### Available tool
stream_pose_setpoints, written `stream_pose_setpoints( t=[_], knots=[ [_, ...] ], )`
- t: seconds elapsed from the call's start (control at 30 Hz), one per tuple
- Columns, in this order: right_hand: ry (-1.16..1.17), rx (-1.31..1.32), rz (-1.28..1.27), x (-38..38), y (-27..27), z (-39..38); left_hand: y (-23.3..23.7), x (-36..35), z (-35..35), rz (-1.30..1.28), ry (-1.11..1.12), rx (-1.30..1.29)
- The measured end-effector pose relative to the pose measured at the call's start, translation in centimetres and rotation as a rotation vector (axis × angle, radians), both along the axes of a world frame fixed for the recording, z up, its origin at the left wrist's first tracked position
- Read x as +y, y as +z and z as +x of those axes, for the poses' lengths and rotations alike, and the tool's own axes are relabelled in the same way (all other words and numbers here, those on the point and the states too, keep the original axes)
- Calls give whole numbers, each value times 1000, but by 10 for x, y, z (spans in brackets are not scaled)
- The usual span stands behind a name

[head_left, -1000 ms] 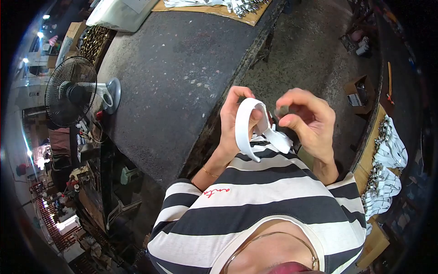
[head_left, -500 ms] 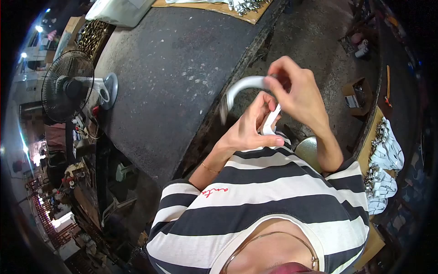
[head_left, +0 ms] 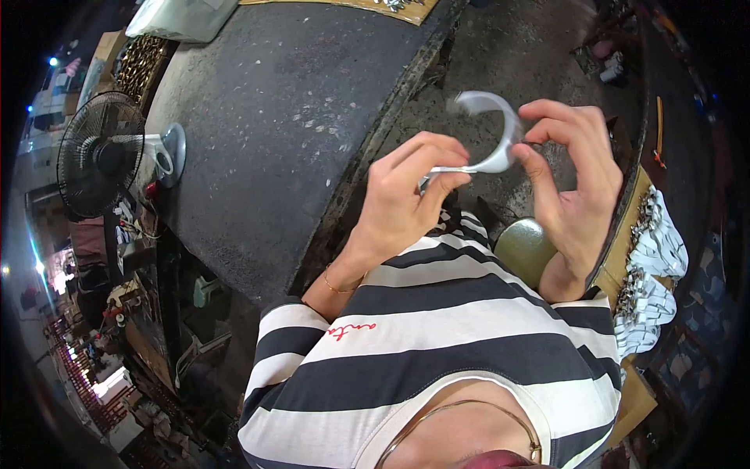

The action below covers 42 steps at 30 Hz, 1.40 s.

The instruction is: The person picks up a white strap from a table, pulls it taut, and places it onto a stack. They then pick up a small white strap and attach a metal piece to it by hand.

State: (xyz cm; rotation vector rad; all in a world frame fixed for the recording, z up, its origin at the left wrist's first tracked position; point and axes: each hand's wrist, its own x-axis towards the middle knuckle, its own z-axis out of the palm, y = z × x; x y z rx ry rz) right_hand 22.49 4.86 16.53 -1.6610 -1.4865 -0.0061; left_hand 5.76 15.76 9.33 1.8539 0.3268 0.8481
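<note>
A white strap [head_left: 508, 129] curls in an open loop in front of my striped shirt, its upper free end blurred. My left hand [head_left: 410, 184] is closed, pinching the strap's lower end between thumb and fingers. At the right side of the loop, the thumb and a fingertip of my right hand [head_left: 578, 156] meet the strap's edge in a loose pinch. The other fingers there are bent and spread. Part of the strap is hidden behind the left fingers.
A dark worktop [head_left: 266, 133] lies on the left, with a black fan [head_left: 101, 152] beyond it. White straps with metal pieces [head_left: 652, 258] are piled on cardboard at the right. A plastic container [head_left: 183, 19] is at the upper left, and a round seat [head_left: 522, 250] is below my right hand.
My right hand has moved right and down, and its fingers have loosened. The left hand has turned and now pinches the strap's end. The loop has swung to the right.
</note>
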Motion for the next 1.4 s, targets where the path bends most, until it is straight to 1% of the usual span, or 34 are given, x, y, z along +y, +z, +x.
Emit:
stream_pose_setpoints(
  t=[0.03, 0.07, 0.1, 0.13, 0.17, 0.2, 0.23, 0.27, 0.33, 0.37, 0.4, 0.47, 0.5, 0.53, 0.6, 0.63, 0.8, 0.87, 0.9, 0.93, 1.0, 1.03, 1.07, 1.17, 1.23, 1.27, 1.33, 1.37, 1.4],
  knots=[
    [-17, -108, 11, -2, 6, 1, 5, 0, -2, 58, 35, 11],
    [-32, -215, 21, -4, 9, 2, 18, -4, -3, 92, 80, 84],
    [22, -312, 27, -3, 9, 6, 19, -2, -1, 165, 75, 31],
    [22, -309, 20, -1, 10, 8, 19, -1, 1, 238, 70, -21],
    [217, -302, -13, 3, 12, 8, 20, 0, 0, 233, 70, -20],
    [410, -293, -46, 7, 12, 9, 20, 1, -2, 268, 34, 35],
    [563, -134, -101, 11, 3, 11, 20, 2, -4, 301, -3, 90],
    [559, -132, -106, 13, -1, 15, 20, 2, -6, 297, -8, 90],
    [578, -226, -239, 14, -6, 23, 20, 4, -10, 270, -16, 241],
    [544, -166, -248, 10, -4, 21, 19, 4, -12, 266, -10, 242],
    [552, -164, -252, 5, -2, 18, 16, 4, -13, 256, 5, 230],
    [585, 99, -412, -6, 3, 12, 12, 4, -17, 233, 31, 202],
    [599, 189, -363, -7, 4, 9, 10, 4, -20, 220, 29, 196],
    [601, 187, -367, -7, 2, 6, 9, 4, -22, 217, 31, 195],
    [420, 583, -221, -8, -7, -3, 10, 3, -27, 253, 17, 138],
    [396, 693, -199, -8, -14, -8, 11, 3, -27, 286, 14, 109],
    [398, 663, -211, -2, -17, -37, 17, 5, -41, 335, 51, 73],
    [360, 479, -188, 1, -16, -47, 17, 6, -47, 360, 64, 49],
    [337, 410, -167, 3, -14, -54, 17, 7, -51, 381, 64, 62],
    [336, 407, -166, 4, -13, -60, 16, 8, -55, 402, 64, 73],
    [287, 249, -150, 6, -11, -71, 14, 10, -62, 444, 87, 66],
    [229, 279, -163, 7, -10, -80, 13, 11, -66, 485, 113, 63],
    [228, 276, -162, 10, -11, -85, 12, 12, -69, 486, 112, 60],
    [201, 210, -157, 18, -15, -97, 4, 13, -77, 657, 126, 10],
    [215, 122, -166, 23, -19, -108, 2, 16, -88, 623, 127, 33],
    [217, 121, -164, 25, -22, -113, 1, 18, -93, 591, 120, 53],
    [196, 252, -158, 25, -32, -123, -5, 18, -102, 569, 125, 54],
    [198, 250, -163, 25, -36, -128, -7, 19, -106, 532, 129, 52],
    [205, 476, -169, 25, -39, -132, -9, 18, -110, 496, 134, 50]
  ],
)
